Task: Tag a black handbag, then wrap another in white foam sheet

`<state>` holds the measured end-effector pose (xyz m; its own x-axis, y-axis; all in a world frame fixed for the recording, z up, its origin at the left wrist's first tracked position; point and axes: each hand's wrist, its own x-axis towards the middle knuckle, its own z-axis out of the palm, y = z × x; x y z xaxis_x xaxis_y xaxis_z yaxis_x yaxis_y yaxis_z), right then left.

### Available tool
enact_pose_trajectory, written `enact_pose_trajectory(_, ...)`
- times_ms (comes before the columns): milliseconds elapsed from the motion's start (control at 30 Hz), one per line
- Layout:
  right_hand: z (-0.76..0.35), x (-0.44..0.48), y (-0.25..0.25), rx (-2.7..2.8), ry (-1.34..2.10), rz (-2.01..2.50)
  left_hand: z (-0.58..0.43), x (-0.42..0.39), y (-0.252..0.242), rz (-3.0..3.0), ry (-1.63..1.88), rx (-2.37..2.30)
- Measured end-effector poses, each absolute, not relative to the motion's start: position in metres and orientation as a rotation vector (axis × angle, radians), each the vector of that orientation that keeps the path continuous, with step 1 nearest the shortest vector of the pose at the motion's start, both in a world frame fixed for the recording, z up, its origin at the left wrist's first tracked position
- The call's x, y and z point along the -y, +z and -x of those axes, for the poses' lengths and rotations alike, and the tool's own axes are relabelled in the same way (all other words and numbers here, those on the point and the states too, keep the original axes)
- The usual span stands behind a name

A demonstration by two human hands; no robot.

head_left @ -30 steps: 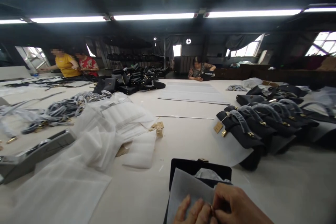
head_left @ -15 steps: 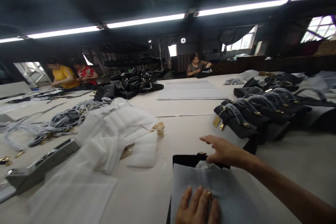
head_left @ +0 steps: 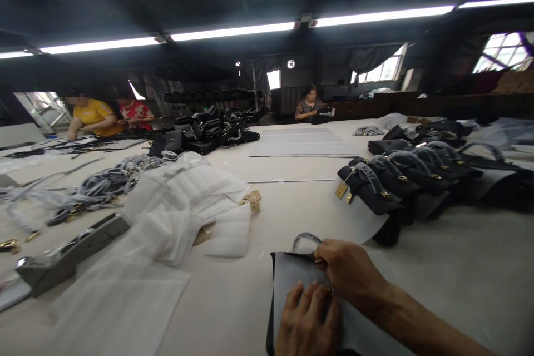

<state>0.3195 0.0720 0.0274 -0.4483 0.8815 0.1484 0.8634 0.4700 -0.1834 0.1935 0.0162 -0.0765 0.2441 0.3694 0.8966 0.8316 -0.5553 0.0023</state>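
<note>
Foam sheets (head_left: 183, 206), white, piled at left-centre of tabletop (head_left: 459, 272), w/ grey strap bundles (head_left: 95, 189) beyond. Near bottom edge lies a black handbag (head_left: 269, 311) covered by a grey paper sheet (head_left: 292, 278). Left hand (head_left: 307, 322) lies flat on the sheet, fingers loosely spread, pressing it down. Right hand (head_left: 348, 275) just beside it at the bag's top edge, fingers curled; what they pinch can't be told. Wrapped handle (head_left: 306, 239) loops up there. Right: row of black handbags (head_left: 400, 189), upright, well apart from the hands.
</note>
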Motion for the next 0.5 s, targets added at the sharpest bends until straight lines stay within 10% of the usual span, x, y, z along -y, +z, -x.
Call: enact_pose_trajectory(500, -0.341, -0.057, -0.016, 2.028, 0.424, 1.025, -0.179, -0.012, -0.068, 2.203, -1.155, 1.009)
